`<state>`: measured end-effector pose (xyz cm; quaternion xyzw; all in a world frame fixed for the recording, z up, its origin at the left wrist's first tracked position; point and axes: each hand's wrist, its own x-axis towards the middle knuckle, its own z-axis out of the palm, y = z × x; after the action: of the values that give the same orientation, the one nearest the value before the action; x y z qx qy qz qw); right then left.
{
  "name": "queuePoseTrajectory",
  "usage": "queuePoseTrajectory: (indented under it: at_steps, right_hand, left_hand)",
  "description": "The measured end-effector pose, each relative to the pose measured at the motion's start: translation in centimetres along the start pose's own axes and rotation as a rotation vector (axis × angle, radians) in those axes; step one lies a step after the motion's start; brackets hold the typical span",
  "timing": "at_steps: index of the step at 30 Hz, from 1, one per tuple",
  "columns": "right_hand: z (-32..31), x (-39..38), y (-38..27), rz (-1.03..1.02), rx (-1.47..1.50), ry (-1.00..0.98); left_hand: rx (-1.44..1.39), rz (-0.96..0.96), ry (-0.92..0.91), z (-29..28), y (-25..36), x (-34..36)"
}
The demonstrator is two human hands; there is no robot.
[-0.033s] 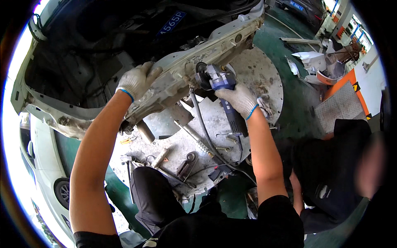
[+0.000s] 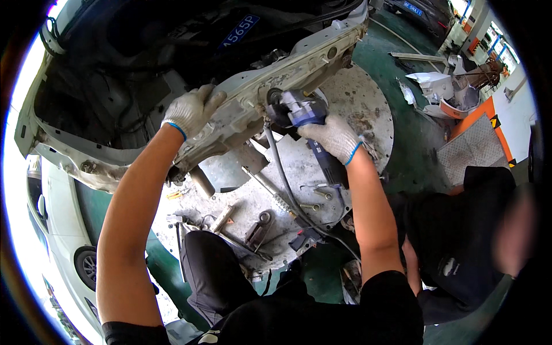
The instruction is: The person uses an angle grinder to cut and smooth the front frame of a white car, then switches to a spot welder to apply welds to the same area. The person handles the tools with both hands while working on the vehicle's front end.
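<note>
My left hand (image 2: 191, 110), in a white knit glove, grips the edge of the bare, scuffed metal panel (image 2: 247, 98) of a car body. My right hand (image 2: 332, 139), gloved alike, is wrapped round a blue and black angle grinder (image 2: 305, 111). The grinder's disc (image 2: 275, 100) is at the panel's face, right of my left hand; whether it touches is unclear. Just below the disc a grey hose (image 2: 273, 146) hangs from a fitting. Under the panel a round, stained metal platform (image 2: 368, 92) carries scattered tools, among them a long silver tool (image 2: 264, 190) and a dark clamp (image 2: 258, 228).
A co-worker (image 2: 454, 247) in dark clothes bends at my lower right. A white car (image 2: 63, 213) stands on the left, a dark car (image 2: 420, 20) at the back right. Scrap panels (image 2: 437, 89) lie on the green floor near an orange-edged ramp (image 2: 466, 146).
The grinder and my right hand have shifted very slightly, and the grinder's head now looks more blurred. My left hand holds its place.
</note>
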<state>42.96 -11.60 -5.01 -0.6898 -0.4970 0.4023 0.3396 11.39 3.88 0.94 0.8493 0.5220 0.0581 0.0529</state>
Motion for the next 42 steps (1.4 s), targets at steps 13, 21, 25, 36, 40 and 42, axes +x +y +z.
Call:
queuePoseTrajectory:
  at_steps: [13, 21, 25, 36, 40, 42]
  right_hand:
    - [-1.7, 0.3, -9.4, -0.137, -0.474, -0.193]
    - [-1.1, 0.7, -10.4, -0.144, -0.516, -0.203]
    - [-1.1, 1.4, -9.3, -0.165, -0.525, -0.184]
    - [-1.3, 2.3, -7.5, -0.135, -0.499, -0.136]
    - [-1.5, 1.8, -8.3, -0.140, -0.487, -0.186]
    - [-1.6, 1.9, -8.3, -0.137, -0.482, -0.211]
  left_hand:
    - [-0.006, -0.011, 0.036, 0.8, -0.8, 0.4]
    - [-0.007, 0.005, 0.045, 0.7, -0.9, 0.4]
    - [0.013, 0.006, 0.034, 0.5, -0.8, 0.3]
    - [-0.002, -0.036, 0.008, 0.2, -0.5, 0.2]
    - [-0.002, -0.031, -0.005, 0.0, -0.4, 0.2]
    - [-0.003, -0.050, -0.022, -0.2, -0.1, 0.1]
